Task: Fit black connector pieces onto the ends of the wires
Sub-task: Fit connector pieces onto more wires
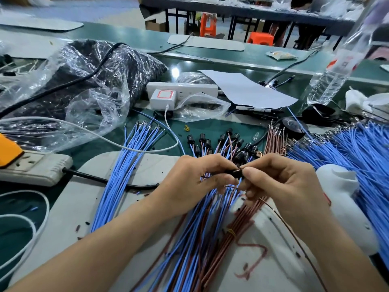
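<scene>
At centre frame, pinching connector [235, 173] in left hand [195, 180], holding brown wire [293, 233] to it in pinched right hand [282, 182]. Likely to slip or seat crooked if pushed off-axis; easy to snag loose wires [210, 228] beneath. Farther, upper right, bottle [334, 66] label: red, unreadable; no other writing legible.

The clear plastic bag [88, 66] is glinting glossily, crinkled. The blue wires [126, 165] are showing smooth plastic insulation and metal tips. The black connector pieces [241, 155] are shining like glossy plastic; the paper sheet [248, 89] is looking matt.
</scene>
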### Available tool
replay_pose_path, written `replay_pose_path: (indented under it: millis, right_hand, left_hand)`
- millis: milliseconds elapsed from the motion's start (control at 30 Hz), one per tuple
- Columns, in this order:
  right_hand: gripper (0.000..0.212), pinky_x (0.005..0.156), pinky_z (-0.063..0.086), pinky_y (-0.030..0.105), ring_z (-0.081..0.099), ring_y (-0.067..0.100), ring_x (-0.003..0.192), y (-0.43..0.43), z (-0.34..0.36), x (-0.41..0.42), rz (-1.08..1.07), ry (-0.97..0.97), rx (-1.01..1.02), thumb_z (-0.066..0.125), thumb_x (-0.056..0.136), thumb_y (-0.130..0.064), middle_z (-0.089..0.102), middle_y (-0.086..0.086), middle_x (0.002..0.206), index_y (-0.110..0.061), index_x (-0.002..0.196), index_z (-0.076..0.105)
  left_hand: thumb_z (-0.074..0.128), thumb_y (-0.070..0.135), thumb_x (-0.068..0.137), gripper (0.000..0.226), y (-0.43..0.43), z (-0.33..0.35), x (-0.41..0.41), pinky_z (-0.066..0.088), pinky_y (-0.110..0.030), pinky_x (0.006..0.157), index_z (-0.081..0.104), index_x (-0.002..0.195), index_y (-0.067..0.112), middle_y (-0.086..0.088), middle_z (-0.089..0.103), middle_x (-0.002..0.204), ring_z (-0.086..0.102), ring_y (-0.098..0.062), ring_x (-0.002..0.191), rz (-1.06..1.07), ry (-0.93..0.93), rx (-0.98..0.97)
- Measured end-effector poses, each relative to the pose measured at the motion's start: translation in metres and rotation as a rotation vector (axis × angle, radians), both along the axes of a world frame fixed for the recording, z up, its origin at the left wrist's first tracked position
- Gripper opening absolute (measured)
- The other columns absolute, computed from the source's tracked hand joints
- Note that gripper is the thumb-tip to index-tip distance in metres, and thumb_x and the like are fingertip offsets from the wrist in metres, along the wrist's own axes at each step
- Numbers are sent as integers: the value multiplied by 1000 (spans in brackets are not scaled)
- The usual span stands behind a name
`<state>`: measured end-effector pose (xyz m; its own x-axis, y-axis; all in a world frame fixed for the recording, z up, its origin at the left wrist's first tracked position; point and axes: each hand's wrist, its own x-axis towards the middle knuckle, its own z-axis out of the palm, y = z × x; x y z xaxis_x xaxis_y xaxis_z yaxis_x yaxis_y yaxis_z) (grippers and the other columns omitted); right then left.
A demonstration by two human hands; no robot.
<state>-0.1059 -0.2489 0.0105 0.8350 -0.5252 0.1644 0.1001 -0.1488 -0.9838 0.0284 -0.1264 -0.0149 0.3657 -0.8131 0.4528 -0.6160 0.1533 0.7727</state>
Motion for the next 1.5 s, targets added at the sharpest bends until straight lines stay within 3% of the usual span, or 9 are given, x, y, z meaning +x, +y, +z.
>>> replay_pose_path:
  millis: [167,300,533,700,800,1033,1200,1367,1500]
  right_hand:
    - [5,50,56,25,65,15,54,0,1,1,36,44,-44,68,74,-10,70,10,64,-11,78,70]
    - [11,41,50,25,58,17,44,-2,3,1,58,77,150,68,68,-16,64,14,56,-5,65,69]
    - [12,41,51,24,59,16,45,0,-2,5,53,114,292,68,66,-16,64,17,57,-5,63,71]
    - [12,42,51,24,60,17,46,3,-4,6,39,82,328,67,66,-16,65,19,59,-4,65,69]
    - [16,43,51,24,60,17,47,7,-6,7,19,63,307,66,68,-16,65,17,58,0,70,66]
    - [10,48,55,27,64,21,51,8,-1,5,-23,1,191,67,70,-14,67,18,61,-5,75,69]
    - [7,54,57,26,66,18,56,4,0,5,32,50,160,65,79,-3,70,15,67,-2,85,68]
    - [17,50,55,25,64,20,52,3,2,4,21,82,122,67,71,-18,68,17,64,-1,76,67]
    - [10,54,56,24,67,19,56,1,2,2,52,82,19,68,73,-10,70,15,67,-2,79,67]
  left_hand:
    - [63,23,84,15,1,0,2,46,-13,66,68,94,13,17,65,69,62,-3,59,-9,81,30]
    - [62,21,85,11,0,1,0,46,-14,62,68,91,14,6,69,70,60,-5,54,-57,139,53]
    - [63,16,82,5,0,-1,-4,52,-20,59,66,85,18,10,68,65,61,-6,53,-102,297,29]
    - [65,22,82,3,0,-3,-3,54,-21,71,65,84,24,14,67,62,59,0,52,-101,299,35]
    - [62,30,81,9,1,-2,-3,51,-18,56,66,85,23,9,69,64,60,-7,52,-103,386,44]
    - [70,28,79,19,1,-1,0,50,-13,70,65,96,36,14,72,80,67,-3,72,-36,204,74]
    - [65,33,78,15,3,0,1,49,-13,64,67,93,33,8,71,76,64,-4,61,-28,245,71]
    - [69,26,77,19,3,0,0,47,-13,64,71,94,17,2,71,75,63,-4,57,-36,270,99]
    - [73,9,80,15,3,0,2,47,-13,63,72,94,13,2,71,74,62,-4,57,-36,266,114]
